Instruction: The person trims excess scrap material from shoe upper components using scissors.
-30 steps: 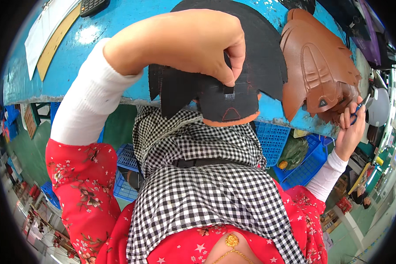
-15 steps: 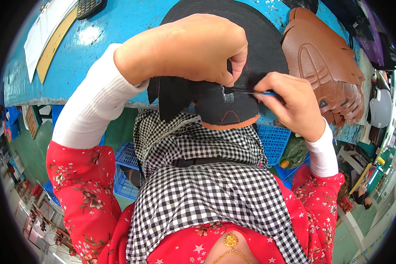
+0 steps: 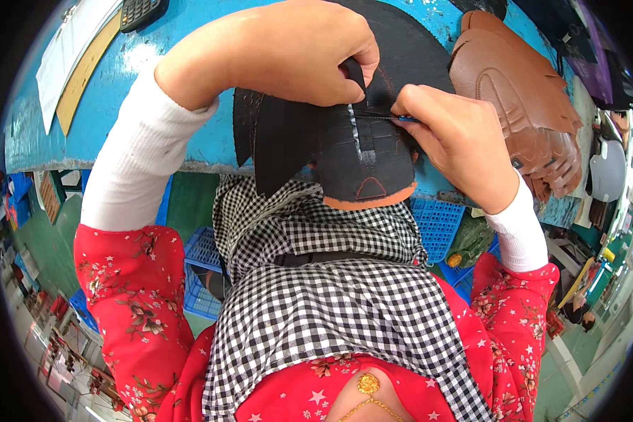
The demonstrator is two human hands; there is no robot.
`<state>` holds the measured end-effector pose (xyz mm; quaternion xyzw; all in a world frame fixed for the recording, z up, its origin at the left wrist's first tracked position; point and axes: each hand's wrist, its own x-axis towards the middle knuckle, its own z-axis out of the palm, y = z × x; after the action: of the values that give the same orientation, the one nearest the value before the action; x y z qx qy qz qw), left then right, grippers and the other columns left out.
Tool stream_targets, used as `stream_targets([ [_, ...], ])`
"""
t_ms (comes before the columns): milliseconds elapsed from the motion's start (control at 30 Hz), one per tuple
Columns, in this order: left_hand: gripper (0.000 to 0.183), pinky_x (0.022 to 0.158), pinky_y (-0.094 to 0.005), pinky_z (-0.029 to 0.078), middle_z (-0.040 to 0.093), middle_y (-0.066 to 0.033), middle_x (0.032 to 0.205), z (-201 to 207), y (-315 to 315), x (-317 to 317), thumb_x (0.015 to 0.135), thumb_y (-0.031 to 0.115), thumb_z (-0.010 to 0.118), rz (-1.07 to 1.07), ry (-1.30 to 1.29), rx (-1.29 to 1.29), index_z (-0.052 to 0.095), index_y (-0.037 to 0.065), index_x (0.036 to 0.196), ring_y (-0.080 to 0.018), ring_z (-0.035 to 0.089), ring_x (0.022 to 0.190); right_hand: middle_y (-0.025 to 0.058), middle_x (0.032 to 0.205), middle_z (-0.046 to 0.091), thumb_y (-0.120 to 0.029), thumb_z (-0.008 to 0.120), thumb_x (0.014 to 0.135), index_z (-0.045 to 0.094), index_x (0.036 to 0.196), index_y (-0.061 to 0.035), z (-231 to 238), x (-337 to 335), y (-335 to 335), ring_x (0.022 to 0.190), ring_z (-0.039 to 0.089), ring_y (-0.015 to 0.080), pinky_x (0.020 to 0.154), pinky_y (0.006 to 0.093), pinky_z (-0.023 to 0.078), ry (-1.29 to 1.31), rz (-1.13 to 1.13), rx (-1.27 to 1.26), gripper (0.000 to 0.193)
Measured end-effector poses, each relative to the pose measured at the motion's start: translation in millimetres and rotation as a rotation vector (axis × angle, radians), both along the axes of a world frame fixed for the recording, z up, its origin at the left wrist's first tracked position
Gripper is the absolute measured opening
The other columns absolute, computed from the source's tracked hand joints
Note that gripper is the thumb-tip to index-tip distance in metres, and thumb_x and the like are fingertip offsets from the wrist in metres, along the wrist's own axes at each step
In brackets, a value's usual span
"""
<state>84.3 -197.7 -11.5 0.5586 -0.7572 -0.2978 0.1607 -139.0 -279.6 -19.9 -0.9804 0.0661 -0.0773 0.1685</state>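
A black leather piece (image 3: 344,153) with an orange lower edge and a stitched triangle lies on the blue table, overhanging its near edge. My left hand (image 3: 309,60), arched over it, pinches the upper end of a narrow black strip (image 3: 354,72). Lower down, the strip lies along the piece beside a whitish line (image 3: 356,133). In my right hand (image 3: 457,133) is a thin, dark, pointed tool (image 3: 383,117) with a blue handle. Its shaft reaches left across the strip, below my left fingertips. The fingers hide part of the handle.
Brown leather pieces (image 3: 517,98) are stacked at the right of the blue table (image 3: 204,60). A calculator (image 3: 142,13), white paper (image 3: 67,56) and a yellow strip (image 3: 84,74) lie at the far left. Blue baskets (image 3: 435,228) stand under the table edge.
Both hands have moved farther away along the black leather piece, my left also a little left. More of the whitish line and the laid strip now shows below them.
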Motion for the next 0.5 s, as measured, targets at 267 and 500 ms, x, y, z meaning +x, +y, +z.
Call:
stream_targets([
  [267, 0.015, 0.063, -0.0383, 0.045, 0.059, -0.0153, 0.072, -2, 2, 3, 0.078, 0.015, 0.068, -0.022, -0.014, 0.006, 0.065, 0.003, 0.085, -0.0303, 0.059, 0.071, 0.011, 0.066, 0.06, -0.034, 0.064, 0.089, 0.057, 0.089, -0.0095, 9, 8, -2, 0.063, 0.063, 0.0302, 0.054, 0.0401, 0.047, 0.052, -0.097, 0.111, 0.026],
  [500, 0.019, 0.066, -0.0343, 0.045, 0.062, -0.0108, 0.083, -16, 2, 10, 0.081, 0.017, 0.067, 0.017, 0.081, -0.034, 0.064, 0.003, 0.095, -0.025, 0.058, 0.076, 0.0098, 0.066, 0.059, -0.026, 0.067, 0.087, 0.056, 0.09, -0.0088, 8, 7, -4, 0.062, 0.062, 0.0307, 0.053, 0.0403, 0.047, 0.041, -0.149, 0.186, 0.021],
])
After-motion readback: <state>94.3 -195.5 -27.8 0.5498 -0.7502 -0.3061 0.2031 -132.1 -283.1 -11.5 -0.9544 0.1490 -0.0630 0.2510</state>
